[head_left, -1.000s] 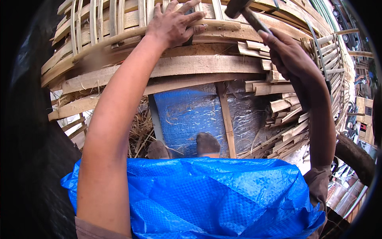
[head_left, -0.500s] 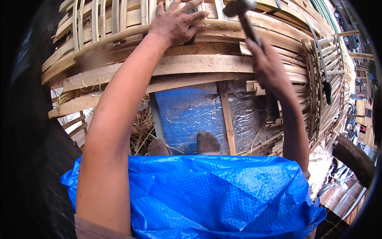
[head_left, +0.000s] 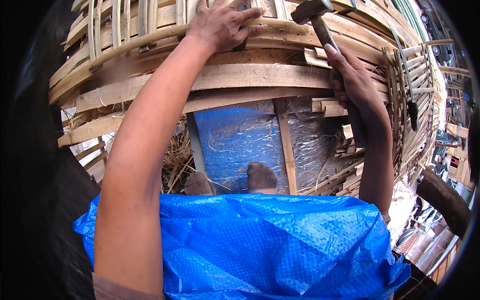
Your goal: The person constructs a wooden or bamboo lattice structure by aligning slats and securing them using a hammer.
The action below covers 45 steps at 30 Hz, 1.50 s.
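Crinkled woven blue tarpaulin drapes the lap; beyond lie rough, pale planks and a rounded, bowed pole. The left hand has stayed on it, fingers spread. The right hand has shifted rightward, fingers wrapped round the blocky-headed hammer over the wood, apparently between blows.

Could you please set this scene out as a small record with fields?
Left hand: spread over a wooden pole and slats
Right hand: gripping a hammer by its handle
Hammer position: head right of the left hand, not touching it
Lap: covered by a blue tarp
Feet: both showing just past the tarp
Right side: stacked wood strips
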Each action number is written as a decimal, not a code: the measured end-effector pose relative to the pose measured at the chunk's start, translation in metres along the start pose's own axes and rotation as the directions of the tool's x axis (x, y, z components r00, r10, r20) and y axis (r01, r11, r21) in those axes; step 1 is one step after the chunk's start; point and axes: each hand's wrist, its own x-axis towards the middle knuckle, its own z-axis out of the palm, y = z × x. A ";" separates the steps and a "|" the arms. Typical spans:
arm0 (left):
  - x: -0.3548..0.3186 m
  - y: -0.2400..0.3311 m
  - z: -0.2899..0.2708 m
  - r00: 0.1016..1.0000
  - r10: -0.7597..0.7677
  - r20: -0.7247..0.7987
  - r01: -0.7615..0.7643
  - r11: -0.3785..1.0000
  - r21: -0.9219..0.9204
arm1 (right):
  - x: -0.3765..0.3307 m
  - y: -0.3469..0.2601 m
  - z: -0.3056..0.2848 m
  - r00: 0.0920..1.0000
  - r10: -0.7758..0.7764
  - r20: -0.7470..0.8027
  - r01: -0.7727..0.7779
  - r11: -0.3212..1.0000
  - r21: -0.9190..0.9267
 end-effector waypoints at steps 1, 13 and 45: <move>-0.002 -0.001 0.002 1.000 -0.016 0.011 0.016 1.000 0.018 | 0.000 -0.002 0.001 1.000 0.025 0.005 -0.025 0.999 0.034; 0.008 0.005 -0.007 0.997 -0.027 0.078 0.024 0.999 0.033 | -0.028 -0.004 -0.012 0.987 0.063 0.145 -0.038 0.984 -0.173; -0.002 0.002 -0.012 0.994 -0.065 0.092 0.063 0.998 0.020 | -0.029 -0.005 0.017 0.862 -0.459 -0.216 0.499 0.844 0.195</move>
